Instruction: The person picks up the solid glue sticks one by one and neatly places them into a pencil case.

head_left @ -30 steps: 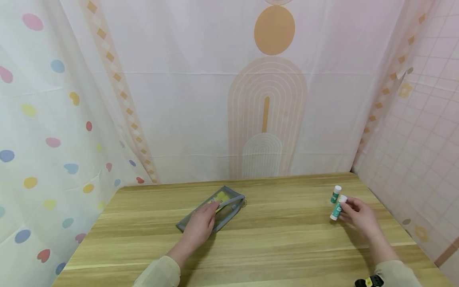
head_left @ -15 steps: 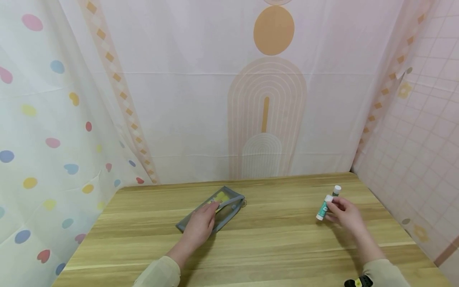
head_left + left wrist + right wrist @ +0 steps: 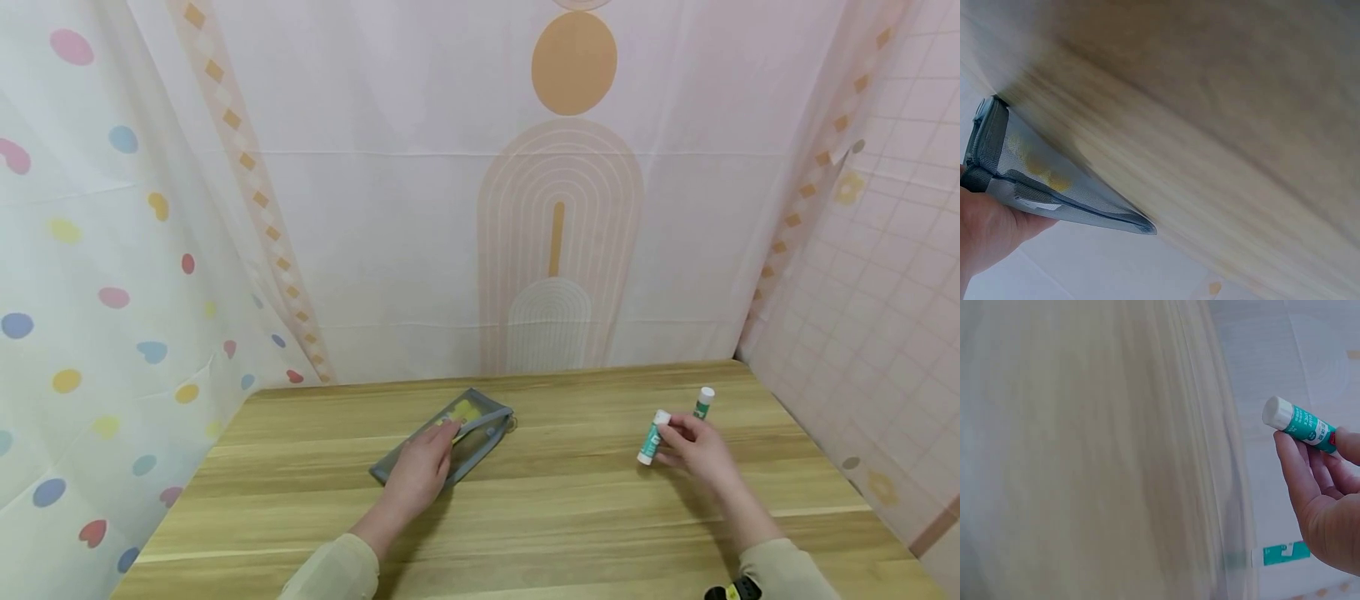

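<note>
In the head view my left hand (image 3: 420, 465) grips the near-left side of a grey mesh pencil pouch (image 3: 477, 457), its zipper side gaping toward the right. Yellow shapes show through the mesh; the hand covers part of the pouch. The left wrist view has the thumb along the side of the pouch (image 3: 1054, 181). Off to the right, my right hand (image 3: 701, 454) pinches a white-capped green glue stick (image 3: 652, 439) between thumb and fingers, tilted and above the table. A second glue stick (image 3: 703, 403) stands upright behind that hand, its lower part hidden.
The wooden table (image 3: 555, 517) ends at the back against a patterned curtain (image 3: 405, 267). More cloth hangs at the left and right sides. A black strap with a yellow mark (image 3: 731, 592) is at the right wrist.
My right hand has carried the glue stick leftward, away from the standing one, toward the pouch. The left hand and pouch have stayed in place.
</note>
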`<state>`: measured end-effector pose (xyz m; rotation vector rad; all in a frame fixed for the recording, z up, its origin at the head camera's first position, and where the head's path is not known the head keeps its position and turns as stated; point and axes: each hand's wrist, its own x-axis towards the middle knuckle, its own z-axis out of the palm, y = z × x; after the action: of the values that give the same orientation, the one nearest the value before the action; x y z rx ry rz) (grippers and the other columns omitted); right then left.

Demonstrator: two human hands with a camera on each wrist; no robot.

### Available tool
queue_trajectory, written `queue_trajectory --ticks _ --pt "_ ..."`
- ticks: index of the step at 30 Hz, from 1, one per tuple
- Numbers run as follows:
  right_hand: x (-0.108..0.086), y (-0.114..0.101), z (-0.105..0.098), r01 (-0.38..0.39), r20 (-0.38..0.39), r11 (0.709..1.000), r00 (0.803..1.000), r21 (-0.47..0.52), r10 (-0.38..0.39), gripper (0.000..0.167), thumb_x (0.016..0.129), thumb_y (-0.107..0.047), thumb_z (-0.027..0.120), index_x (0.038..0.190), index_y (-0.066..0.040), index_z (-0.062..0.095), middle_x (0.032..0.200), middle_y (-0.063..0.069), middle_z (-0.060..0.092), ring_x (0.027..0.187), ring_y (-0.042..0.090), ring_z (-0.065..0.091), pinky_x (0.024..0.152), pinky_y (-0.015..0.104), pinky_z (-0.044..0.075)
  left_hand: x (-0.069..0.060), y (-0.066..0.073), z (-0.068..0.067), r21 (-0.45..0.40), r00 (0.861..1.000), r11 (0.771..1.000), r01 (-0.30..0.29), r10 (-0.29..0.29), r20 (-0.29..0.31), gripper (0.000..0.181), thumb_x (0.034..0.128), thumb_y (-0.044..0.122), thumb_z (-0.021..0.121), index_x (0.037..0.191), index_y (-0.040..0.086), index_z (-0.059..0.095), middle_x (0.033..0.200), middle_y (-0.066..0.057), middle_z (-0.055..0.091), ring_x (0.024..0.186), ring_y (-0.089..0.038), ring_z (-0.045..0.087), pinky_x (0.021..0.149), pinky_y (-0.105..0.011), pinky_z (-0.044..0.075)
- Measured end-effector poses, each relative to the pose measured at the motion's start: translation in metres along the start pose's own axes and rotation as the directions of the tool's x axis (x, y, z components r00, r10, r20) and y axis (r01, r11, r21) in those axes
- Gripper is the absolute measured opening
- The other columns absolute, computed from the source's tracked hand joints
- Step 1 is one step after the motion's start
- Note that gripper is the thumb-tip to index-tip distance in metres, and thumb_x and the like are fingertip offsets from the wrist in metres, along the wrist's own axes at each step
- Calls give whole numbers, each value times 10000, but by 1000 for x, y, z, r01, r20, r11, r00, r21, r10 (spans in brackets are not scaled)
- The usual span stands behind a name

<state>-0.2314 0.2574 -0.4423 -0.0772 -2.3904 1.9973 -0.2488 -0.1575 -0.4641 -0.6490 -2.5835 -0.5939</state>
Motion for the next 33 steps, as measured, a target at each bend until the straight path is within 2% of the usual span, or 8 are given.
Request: queue_trajectory --ticks 11,24,33 --pt "3 3 19 -2 60 1000 998 22 0 384 1022 -61 533 1291 191 426 1058 128 553 877 93 591 785 316 585 0 1 -1 12 1000 1000 8 -8 17 411 948 15 623 1356 27 578 1310 -197 610 1189 -388 582 884 -703 449" --pt "3 -5 52 -19 110 999 994 49 13 306 1012 -44 543 1241 151 485 1055 153 558 900 164 610 797 351 586 -1 1 -2 1 1000 1000 1 -1 19 419 945 7 626 1360 17 573 1318 -197 606 1200 -388 575 895 -691 450" --pt "6 -9 76 -27 187 997 982 72 13 316 1012 -38 538 1247 167 488 1038 169 588 890 208 659 795 375 588 -1 2 -2 -7 1000 1000 2 -2 21 413 943 1 626 1353 4 575 1320 -202 602 1204 -391 571 893 -696 448"
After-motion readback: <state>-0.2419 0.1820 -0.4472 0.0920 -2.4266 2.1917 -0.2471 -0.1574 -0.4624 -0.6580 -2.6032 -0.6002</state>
